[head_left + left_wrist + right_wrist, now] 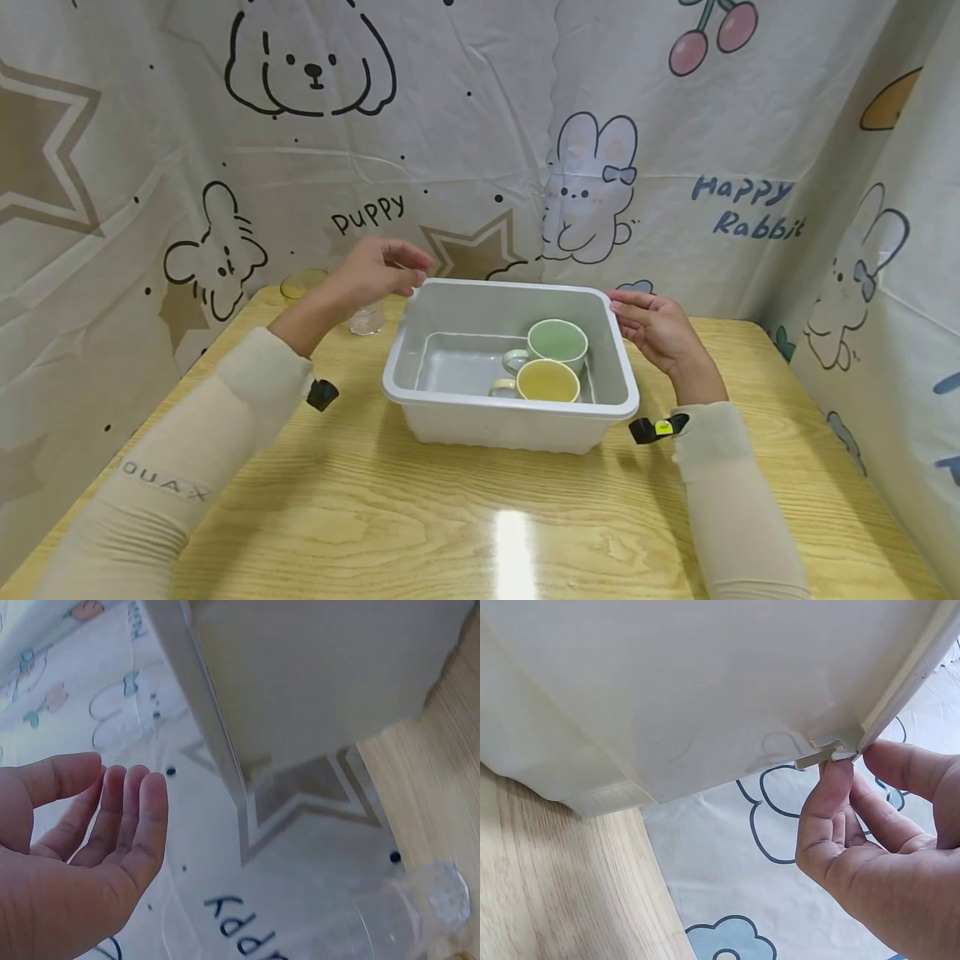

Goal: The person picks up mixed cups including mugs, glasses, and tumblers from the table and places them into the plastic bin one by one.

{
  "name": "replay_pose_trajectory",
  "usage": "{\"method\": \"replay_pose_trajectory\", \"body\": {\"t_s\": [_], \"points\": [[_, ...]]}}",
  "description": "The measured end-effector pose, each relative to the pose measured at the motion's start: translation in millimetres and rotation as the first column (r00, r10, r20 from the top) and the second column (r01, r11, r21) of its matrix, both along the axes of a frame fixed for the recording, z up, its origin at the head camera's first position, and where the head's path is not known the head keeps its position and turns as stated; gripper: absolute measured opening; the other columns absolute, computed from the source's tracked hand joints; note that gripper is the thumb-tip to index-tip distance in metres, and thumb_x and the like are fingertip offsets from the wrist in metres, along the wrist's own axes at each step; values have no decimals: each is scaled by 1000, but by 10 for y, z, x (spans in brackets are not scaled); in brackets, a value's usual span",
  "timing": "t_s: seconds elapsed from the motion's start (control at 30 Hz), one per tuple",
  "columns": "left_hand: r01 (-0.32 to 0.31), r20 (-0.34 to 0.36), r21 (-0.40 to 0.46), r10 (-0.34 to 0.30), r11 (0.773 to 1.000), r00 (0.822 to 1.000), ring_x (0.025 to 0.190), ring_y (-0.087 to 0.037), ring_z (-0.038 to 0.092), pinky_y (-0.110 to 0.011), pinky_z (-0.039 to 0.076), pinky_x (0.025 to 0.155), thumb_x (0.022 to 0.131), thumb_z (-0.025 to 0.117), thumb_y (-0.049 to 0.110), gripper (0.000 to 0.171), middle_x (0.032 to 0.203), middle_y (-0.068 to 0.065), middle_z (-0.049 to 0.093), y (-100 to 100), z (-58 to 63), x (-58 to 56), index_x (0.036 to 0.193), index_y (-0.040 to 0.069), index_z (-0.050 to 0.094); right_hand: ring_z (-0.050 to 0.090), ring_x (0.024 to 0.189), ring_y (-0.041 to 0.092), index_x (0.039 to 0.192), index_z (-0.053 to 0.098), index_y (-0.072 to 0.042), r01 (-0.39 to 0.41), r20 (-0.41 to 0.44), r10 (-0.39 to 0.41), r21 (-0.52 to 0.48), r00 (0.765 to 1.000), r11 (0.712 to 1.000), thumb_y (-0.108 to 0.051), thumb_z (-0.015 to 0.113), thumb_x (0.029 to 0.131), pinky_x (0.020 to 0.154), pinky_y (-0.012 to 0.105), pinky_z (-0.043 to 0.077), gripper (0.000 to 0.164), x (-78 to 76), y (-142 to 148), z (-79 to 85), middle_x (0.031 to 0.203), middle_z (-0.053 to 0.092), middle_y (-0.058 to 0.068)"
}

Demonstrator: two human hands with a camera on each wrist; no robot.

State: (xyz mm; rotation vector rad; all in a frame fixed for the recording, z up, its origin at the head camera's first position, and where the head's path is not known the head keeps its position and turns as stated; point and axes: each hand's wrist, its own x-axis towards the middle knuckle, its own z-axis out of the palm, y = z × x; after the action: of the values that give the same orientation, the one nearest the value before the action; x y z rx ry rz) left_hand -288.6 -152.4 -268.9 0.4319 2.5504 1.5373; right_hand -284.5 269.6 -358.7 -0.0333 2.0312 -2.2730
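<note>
A light grey plastic bin (510, 427) stands on the table, holding a green mug (557, 342) and a yellow mug (549, 382) in its right half, handles to the left. My right hand (658, 329) pinches the bin's rim at the back right corner; in the right wrist view, thumb and fingertips of that hand (885, 825) meet at a corner of the rim. My left hand (378, 271) is by the back left corner, fingers loosely bent. The left wrist view shows this hand (90, 847) apart from the bin's rim (199, 697) with nothing in it.
Behind my left forearm stand a clear glass (367, 318) and an amber-rimmed glass (302, 283), both partly hidden. A printed curtain (480, 125) hangs behind and beside the wooden table (420, 517).
</note>
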Motion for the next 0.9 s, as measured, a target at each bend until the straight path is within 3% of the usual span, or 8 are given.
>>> {"method": "replay_pose_trajectory", "body": {"t_s": [0.2,0.4,0.5,0.63,0.77,0.9], "points": [[-78,-35,-20,78,997,996,108,-29,65,-34,58,89,100,66,9,32,129,-15,63,-239,-44,-104,131,1,64,68,96,13,130,63,-1,-3,3,3,4,1000,1000,-14,72,97,85,22,57,37,3,-6,9,111,69,0],[-122,-211,-158,87,980,974,111,-32,63,-45,54,95,102,64,12,31,126,-19,65,-425,-183,-235,131,1,64,68,95,13,134,61,2,-4,3,4,13,1000,1000,-13,71,97,85,21,57,40,7,-15,15,112,69,0],[-147,-300,-266,63,953,952,116,-36,60,-50,51,98,101,63,14,34,128,-20,64,-497,-264,-305,132,0,63,68,95,13,134,61,2,-6,2,6,10,1000,1000,-13,71,97,85,21,57,41,8,-18,14,112,69,0],[-178,-367,-410,17,895,930,122,-41,54,-55,49,101,99,65,17,42,135,-21,60,-572,-366,-400,137,1,60,68,95,13,133,61,2,-6,2,6,4,1000,1000,-13,71,97,84,22,57,40,9,-20,9,112,69,0],[-191,-372,-511,-16,838,928,135,-44,45,-62,41,109,98,69,22,53,146,-23,50,-632,-445,-471,145,3,54,67,93,13,130,64,0,-12,1,12,-2,1000,1000,-13,72,97,84,22,57,37,4,-17,2,111,69,1],[-186,-355,-575,-39,797,934,144,-48,33,-66,31,114,97,70,29,67,158,-25,37,-668,-492,-503,154,5,44,68,93,13,127,66,-1,-18,-4,18,-11,1000,1000,-13,72,97,83,22,57,33,-4,-14,2,111,70,1]]}}
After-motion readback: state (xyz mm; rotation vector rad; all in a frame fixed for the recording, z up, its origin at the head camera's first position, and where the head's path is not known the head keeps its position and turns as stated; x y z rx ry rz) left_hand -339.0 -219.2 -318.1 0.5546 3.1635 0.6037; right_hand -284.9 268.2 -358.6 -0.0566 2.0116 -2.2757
